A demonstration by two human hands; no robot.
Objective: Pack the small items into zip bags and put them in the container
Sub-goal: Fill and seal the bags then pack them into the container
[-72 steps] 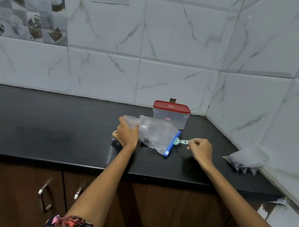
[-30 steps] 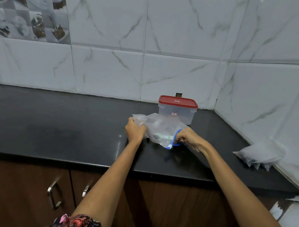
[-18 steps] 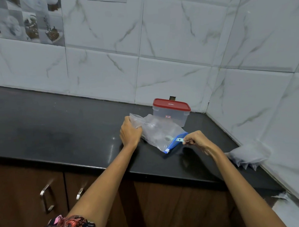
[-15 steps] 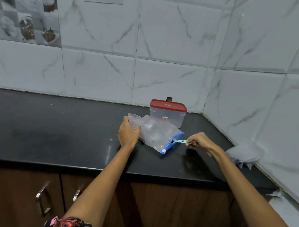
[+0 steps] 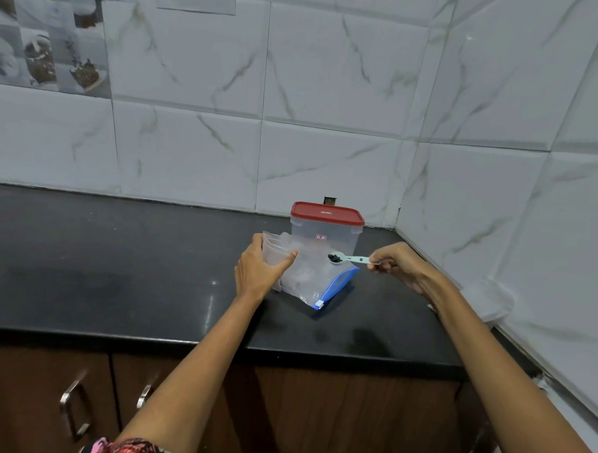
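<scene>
A clear zip bag (image 5: 306, 277) with a blue zip edge lies on the black worktop (image 5: 121, 268), touching the red-lidded container (image 5: 327, 230); the container's small red label is unreadable. The left hand (image 5: 258, 269) grips the bag's closed end. The right hand (image 5: 396, 261) has its fingers pinched on a pale green spoon (image 5: 348, 258) carrying dark bits above the bag's mouth.

Dim, even light; glare streak on the countertop (image 5: 210, 307); edges bowed and soft.
</scene>
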